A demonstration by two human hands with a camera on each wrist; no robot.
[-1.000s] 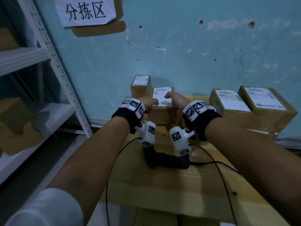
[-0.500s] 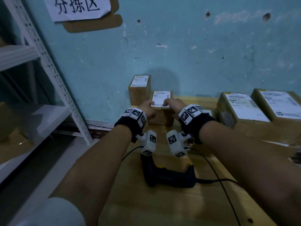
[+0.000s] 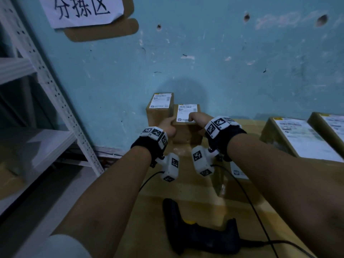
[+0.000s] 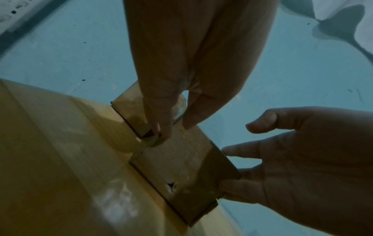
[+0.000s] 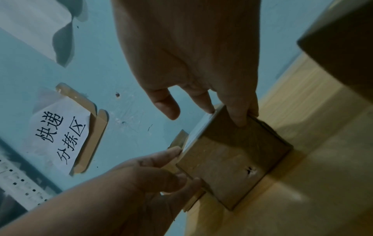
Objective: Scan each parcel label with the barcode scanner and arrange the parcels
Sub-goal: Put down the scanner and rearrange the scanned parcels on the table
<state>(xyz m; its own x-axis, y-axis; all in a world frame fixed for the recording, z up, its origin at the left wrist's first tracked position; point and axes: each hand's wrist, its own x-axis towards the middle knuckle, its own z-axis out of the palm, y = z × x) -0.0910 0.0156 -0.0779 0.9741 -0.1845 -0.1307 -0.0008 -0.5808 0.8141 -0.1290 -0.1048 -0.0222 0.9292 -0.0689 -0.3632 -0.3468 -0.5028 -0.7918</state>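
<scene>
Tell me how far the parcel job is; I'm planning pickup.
Done: one small brown cardboard parcel stands at the wall. In hand: left hand and right hand hold a second small parcel beside it. Left: two larger parcels; black barcode scanner lies idle.

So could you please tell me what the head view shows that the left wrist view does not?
Only the head view shows the barcode scanner, the small parcel's label and the two larger parcels on the right. Only the left wrist view shows a small hole in the small parcel's side. Both show the left hand and right hand holding the small parcel.
</scene>
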